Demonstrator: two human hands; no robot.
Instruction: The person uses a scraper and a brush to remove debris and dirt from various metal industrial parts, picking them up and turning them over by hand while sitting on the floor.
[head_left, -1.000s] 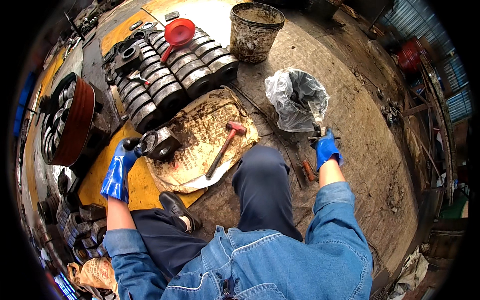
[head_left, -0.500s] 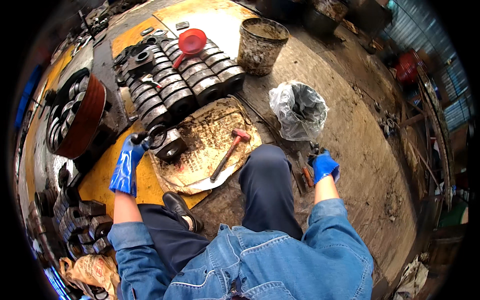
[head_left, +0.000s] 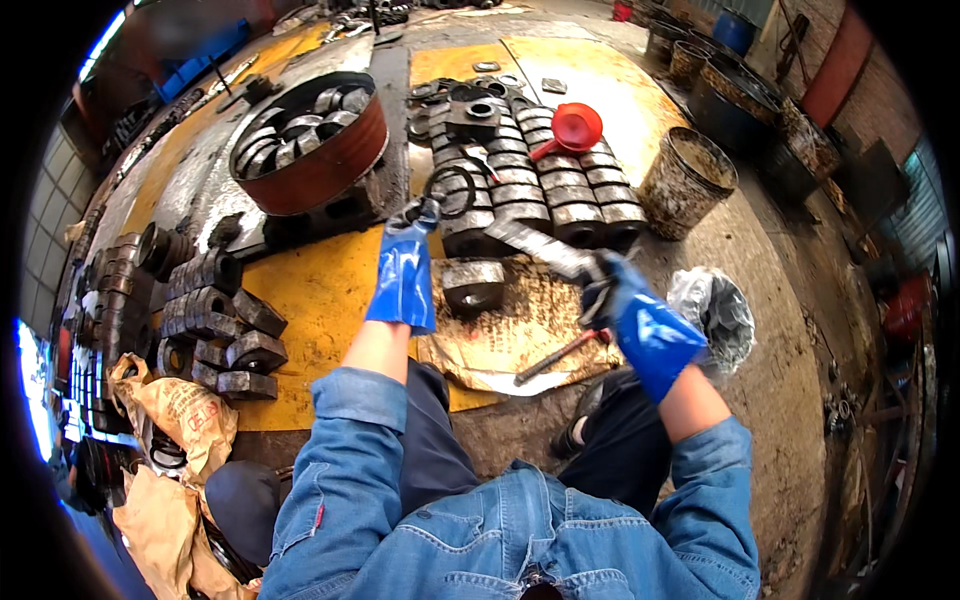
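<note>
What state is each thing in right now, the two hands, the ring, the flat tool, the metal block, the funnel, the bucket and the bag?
Left hand: gloved, gripping a dark ring.
Dark ring: held up over the rows of metal parts.
Right hand: gloved, closed on a flat metal tool.
Flat metal tool: lifted, pointing left.
Metal block: lying on greasy paper.
Red funnel: resting on metal parts.
Bucket: upright, open.
Plastic bag: open.

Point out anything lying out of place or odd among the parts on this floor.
A red funnel lies tipped on its side on top of the rows of metal rings, not with any container. A hammer lies loose on the stained, crumpled cardboard by the right hand. Nothing looks broken.
</note>
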